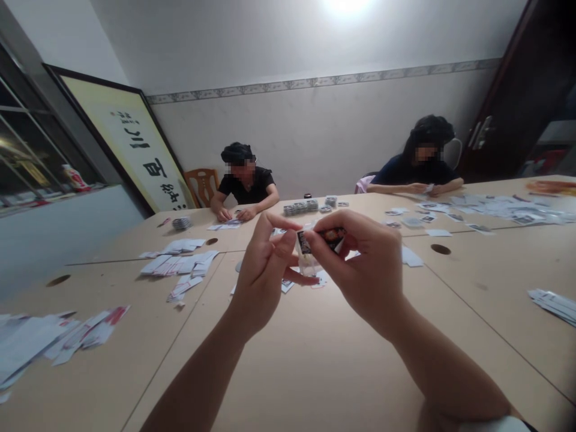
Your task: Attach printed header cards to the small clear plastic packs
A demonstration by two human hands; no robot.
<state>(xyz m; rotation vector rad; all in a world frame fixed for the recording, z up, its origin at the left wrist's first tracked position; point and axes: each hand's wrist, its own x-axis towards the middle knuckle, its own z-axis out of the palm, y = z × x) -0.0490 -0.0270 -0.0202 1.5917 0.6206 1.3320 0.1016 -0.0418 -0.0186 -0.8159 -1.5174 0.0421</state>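
Observation:
In the head view, my left hand and my right hand meet above the middle of the table. Between the right thumb and fingers is a small dark printed card with an orange picture. My left fingers close around a small clear plastic sleeve, which touches the card's left end. How far the card sits inside the sleeve I cannot tell. Partly hidden behind my hands, several small papers lie on the table.
White paper strips lie left, with more papers nearer. Stacked cards stand at the back, loose cards and papers at back right. Two people sit opposite. The table has round holes.

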